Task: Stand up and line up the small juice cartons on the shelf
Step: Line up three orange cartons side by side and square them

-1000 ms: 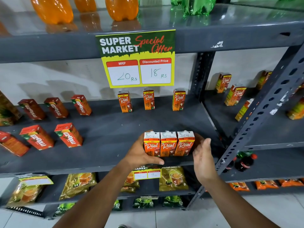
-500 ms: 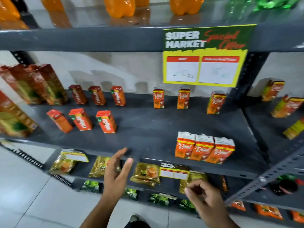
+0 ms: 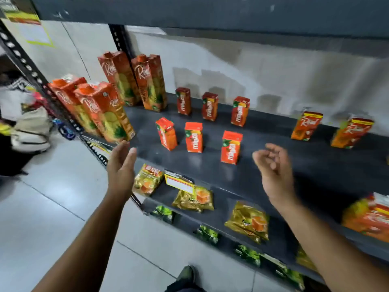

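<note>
My left hand (image 3: 121, 165) hung open and empty, my right hand (image 3: 273, 165) loosely curled, empty too. Six small red cartons (image 3: 193, 137) stood upright mid-frame on the shelf (image 3: 273, 186), two rows of three.

front shelf (image 3: 210, 175) strip bare | small cartons (image 3: 193, 137) block behind

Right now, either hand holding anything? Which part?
Nothing held. The left hand is open and flat, the right hand loosely curled and empty; both are in front of the shelf, apart from the small cartons.
</note>
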Available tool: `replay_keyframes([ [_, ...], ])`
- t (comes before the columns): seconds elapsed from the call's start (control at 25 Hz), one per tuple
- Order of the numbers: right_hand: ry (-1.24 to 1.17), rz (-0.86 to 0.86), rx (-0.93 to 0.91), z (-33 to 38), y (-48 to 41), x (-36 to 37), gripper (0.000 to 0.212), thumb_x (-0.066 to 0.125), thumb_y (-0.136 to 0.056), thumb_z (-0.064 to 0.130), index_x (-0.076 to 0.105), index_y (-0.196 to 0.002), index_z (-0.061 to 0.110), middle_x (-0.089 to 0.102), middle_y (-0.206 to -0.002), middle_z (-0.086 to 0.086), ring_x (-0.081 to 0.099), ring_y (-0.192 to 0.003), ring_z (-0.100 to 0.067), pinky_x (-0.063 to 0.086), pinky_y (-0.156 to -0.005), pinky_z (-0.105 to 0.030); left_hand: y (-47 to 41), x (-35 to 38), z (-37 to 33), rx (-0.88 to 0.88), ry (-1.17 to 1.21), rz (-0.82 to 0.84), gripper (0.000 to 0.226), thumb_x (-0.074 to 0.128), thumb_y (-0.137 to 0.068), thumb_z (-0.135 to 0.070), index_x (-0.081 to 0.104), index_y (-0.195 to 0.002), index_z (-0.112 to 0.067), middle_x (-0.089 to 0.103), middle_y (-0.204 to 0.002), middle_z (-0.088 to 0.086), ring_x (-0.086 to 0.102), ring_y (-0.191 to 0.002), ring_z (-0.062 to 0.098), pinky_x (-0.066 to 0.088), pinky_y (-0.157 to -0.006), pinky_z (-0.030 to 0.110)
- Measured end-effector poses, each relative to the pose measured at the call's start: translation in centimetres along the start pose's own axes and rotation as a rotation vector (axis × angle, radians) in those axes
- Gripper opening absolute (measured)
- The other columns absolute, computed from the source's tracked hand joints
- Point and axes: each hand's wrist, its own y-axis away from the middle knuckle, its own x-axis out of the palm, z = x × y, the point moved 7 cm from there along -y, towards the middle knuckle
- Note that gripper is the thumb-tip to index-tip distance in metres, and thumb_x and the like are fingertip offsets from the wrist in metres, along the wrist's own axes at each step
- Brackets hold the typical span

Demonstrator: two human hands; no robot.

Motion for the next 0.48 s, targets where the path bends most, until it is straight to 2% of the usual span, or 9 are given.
replay_keyframes([
  [0.08, -0.072, -0.115, 0.077, -1.3, -3.0, 2.8, 0.040, 0.069, -0.085, 0.022, 0.047, -0.117, 0.015, 0.055, -0.095, 0.006, 0.058, -0.078, 0.011, 0.044, -0.074, -0.010, -3.3, 2.4, 0.5, -0.017, -0.008, 0.184, 0.050, 0.061, -0.090, 0.000, 0.041, -0.136, -0.002, 0.049, -0.137, 0.012, 0.047, -0.126, 0.018, 0.042, -0.100, 0.023],
  [0.16, -0.117, -0.156, 0.153, -2.6, -4.8, 5.5, 0.043, 0.069, -0.084, 0.038, 0.050, -0.117, 0.019, 0.057, -0.100, 0.006, 0.059, -0.089, 0.000, 0.048, -0.079, -0.020, -6.5, 5.1, 2.2, -0.036, -0.100, 0.398, 0.074, 0.070, -0.083, -0.003, 0.029, -0.145, -0.007, 0.037, -0.148, 0.007, 0.036, -0.135, 0.014, 0.034, -0.106, 0.026],
  [0.24, -0.135, -0.197, 0.206, -3.6, -5.7, 7.5, 0.049, 0.074, -0.069, 0.057, 0.060, -0.103, 0.024, 0.061, -0.097, 0.002, 0.061, -0.092, -0.015, 0.051, -0.083, -0.036, -8.9, 7.1, 3.7, -0.032, -0.216, 0.563, 0.098, 0.082, -0.071, -0.017, 0.022, -0.148, -0.013, 0.034, -0.152, 0.005, 0.032, -0.139, 0.014, 0.029, -0.111, 0.032],
  [0.28, -0.139, -0.227, 0.221, -3.9, -5.9, 8.1, 0.045, 0.074, -0.064, 0.060, 0.064, -0.092, 0.027, 0.061, -0.092, -0.002, 0.061, -0.090, -0.020, 0.051, -0.083, -0.042, -9.9, 7.9, 4.2, -0.029, -0.267, 0.605, 0.106, 0.087, -0.064, -0.025, 0.023, -0.148, -0.016, 0.039, -0.150, 0.005, 0.037, -0.137, 0.013, 0.031, -0.112, 0.034],
  [0.32, -0.144, -0.255, 0.234, -4.1, -6.0, 8.6, 0.039, 0.073, -0.063, 0.059, 0.065, -0.082, 0.026, 0.059, -0.087, -0.005, 0.059, -0.086, -0.025, 0.050, -0.079, -0.045, -10.6, 8.8, 4.5, -0.021, -0.302, 0.648, 0.103, 0.089, -0.061, -0.027, 0.030, -0.144, -0.017, 0.050, -0.141, 0.004, 0.047, -0.128, 0.009, 0.037, -0.108, 0.035],
  [0.36, -0.152, -0.279, 0.252, -4.2, -6.0, 9.1, 0.034, 0.073, -0.063, 0.057, 0.063, -0.072, 0.025, 0.057, -0.080, -0.007, 0.057, -0.081, -0.029, 0.048, -0.075, -0.045, -10.8, 9.6, 4.6, -0.023, -0.337, 0.667, 0.091, 0.090, -0.061, -0.021, 0.040, -0.137, -0.015, 0.062, -0.124, 0.000, 0.057, -0.112, -0.001, 0.045, -0.101, 0.032],
  [0.4, -0.157, -0.304, 0.265, -4.4, -6.1, 9.5, 0.031, 0.072, -0.065, 0.054, 0.062, -0.066, 0.024, 0.055, -0.074, -0.007, 0.055, -0.077, -0.030, 0.047, -0.072, -0.045, -11.1, 10.4, 4.6, -0.009, -0.362, 0.691, 0.072, 0.089, -0.063, -0.013, 0.050, -0.124, -0.016, 0.067, -0.105, -0.005, 0.061, -0.091, -0.010, 0.051, -0.091, 0.026],
  [0.44, -0.164, -0.322, 0.271, -4.4, -6.3, 10.0, 0.028, 0.072, -0.066, 0.050, 0.062, -0.061, 0.025, 0.056, -0.070, -0.006, 0.055, -0.074, -0.030, 0.046, -0.071, -0.044, -11.0, 11.2, 4.4, -0.010, -0.368, 0.718, 0.059, 0.087, -0.064, -0.008, 0.055, -0.111, -0.018, 0.067, -0.091, -0.009, 0.061, -0.076, -0.014, 0.052, -0.080, 0.020],
  [0.48, -0.165, -0.334, 0.271, -4.5, -6.7, 10.4, 0.025, 0.072, -0.069, 0.046, 0.063, -0.059, 0.025, 0.057, -0.068, -0.004, 0.057, -0.071, -0.028, 0.046, -0.071, -0.042, -10.9, 11.8, 4.3, -0.002, -0.357, 0.747, 0.053, 0.087, -0.063, -0.006, 0.055, -0.104, -0.020, 0.066, -0.085, -0.011, 0.061, -0.069, -0.014, 0.051, -0.071, 0.013],
])
